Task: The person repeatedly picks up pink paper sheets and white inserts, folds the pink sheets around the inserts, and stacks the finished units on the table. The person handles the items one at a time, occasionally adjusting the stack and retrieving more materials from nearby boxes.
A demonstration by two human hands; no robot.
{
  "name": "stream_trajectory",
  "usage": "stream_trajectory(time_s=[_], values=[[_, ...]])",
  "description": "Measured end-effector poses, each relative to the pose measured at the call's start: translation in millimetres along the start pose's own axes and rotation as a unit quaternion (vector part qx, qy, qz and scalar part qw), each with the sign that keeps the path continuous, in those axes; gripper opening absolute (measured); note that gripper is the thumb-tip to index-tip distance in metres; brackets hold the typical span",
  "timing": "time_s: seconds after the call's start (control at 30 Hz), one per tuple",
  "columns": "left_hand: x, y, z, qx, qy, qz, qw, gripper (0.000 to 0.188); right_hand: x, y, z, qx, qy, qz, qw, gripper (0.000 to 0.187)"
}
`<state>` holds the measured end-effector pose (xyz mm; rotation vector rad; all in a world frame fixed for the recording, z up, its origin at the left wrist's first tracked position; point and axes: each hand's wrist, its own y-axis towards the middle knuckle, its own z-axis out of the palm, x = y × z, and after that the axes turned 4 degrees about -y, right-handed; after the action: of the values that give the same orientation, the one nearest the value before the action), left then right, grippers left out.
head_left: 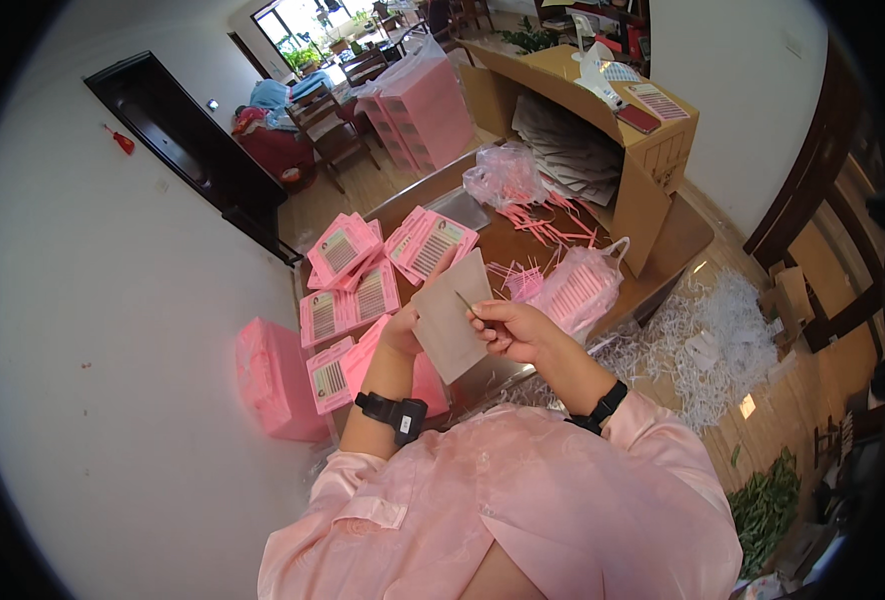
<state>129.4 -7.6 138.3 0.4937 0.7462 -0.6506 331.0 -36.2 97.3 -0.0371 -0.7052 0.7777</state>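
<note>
Head view: left hand (403,328) holds one card (451,315), right hand (511,330) one stick (464,301).

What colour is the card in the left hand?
The card is plain greyish brown, held up by the left hand; the head view shows it best.

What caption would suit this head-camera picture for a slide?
Left hand holds a brown card; right hand pinches a thin stick against it, above a table strewn with pink packs.
</note>
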Motion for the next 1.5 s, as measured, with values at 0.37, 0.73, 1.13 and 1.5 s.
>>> stream_trajectory(time_s=[0.37,0.73,1.13,1.5], values=[[-1,3,-4,-0.009,0.132,0.004,0.991,0.122,-14,2,-5,0.004,-0.002,-0.013,1.000,0.012],[19,-9,-30,-0.116,0.056,0.096,0.987,0.098,-21,-41,-15,-0.090,-0.614,-0.400,0.675,0.014],[11,-40,-21,-0.137,-0.105,0.120,0.978,0.078,-1,-39,-52,-0.193,-0.720,-0.229,0.626,0.018],[9,-64,16,-0.143,-0.100,0.103,0.979,0.079,-10,24,39,-0.262,-0.558,-0.467,0.634,0.013]])
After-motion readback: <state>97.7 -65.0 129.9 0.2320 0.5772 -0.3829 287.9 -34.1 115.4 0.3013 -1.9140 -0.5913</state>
